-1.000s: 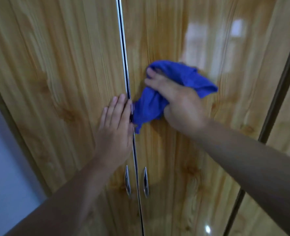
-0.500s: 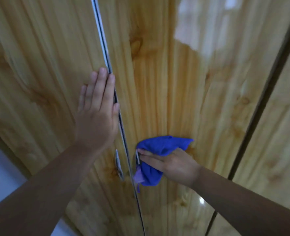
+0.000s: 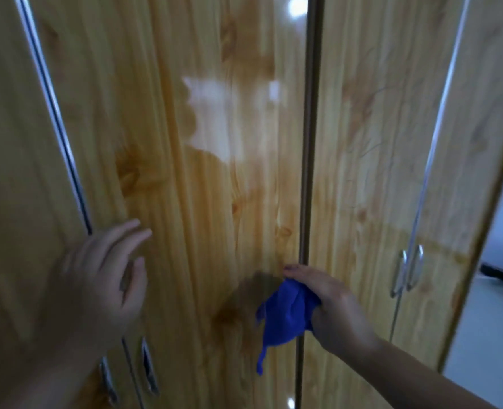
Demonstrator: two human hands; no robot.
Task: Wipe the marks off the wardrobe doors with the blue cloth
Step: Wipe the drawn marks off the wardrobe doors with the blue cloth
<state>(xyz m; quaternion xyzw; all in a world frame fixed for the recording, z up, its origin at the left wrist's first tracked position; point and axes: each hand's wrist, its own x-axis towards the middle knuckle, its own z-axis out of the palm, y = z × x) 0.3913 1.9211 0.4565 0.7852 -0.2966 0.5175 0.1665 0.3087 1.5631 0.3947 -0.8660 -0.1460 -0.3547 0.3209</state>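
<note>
Wiping at the near end of the middle wardrobe door (image 3: 215, 187): the right hand (image 3: 337, 311) has fingers and thumb curled round the bunched blue cloth (image 3: 288, 317) and holds it against the panel just left of the dark divider strip (image 3: 305, 172). A loose cloth tail (image 3: 260, 364) dangles on the near side of the wad. The left hand (image 3: 96, 278) is well to the left by the metal-edged seam (image 3: 52, 113), with fingers spread and mostly straight, holding nothing. It is blurred, so I cannot tell if it touches the wood. No marks are readable here, and the glare patch (image 3: 215, 122) at the far end hides the surface. To do it well, probably flatten the wad for more contact and tuck the tail in. Press evenly, stroke along the grain and overlap the passes toward the strip edge. Bracing the door with the left palm should stop it flexing. Stay clear of the door handles (image 3: 148, 367) at near left.
</note>
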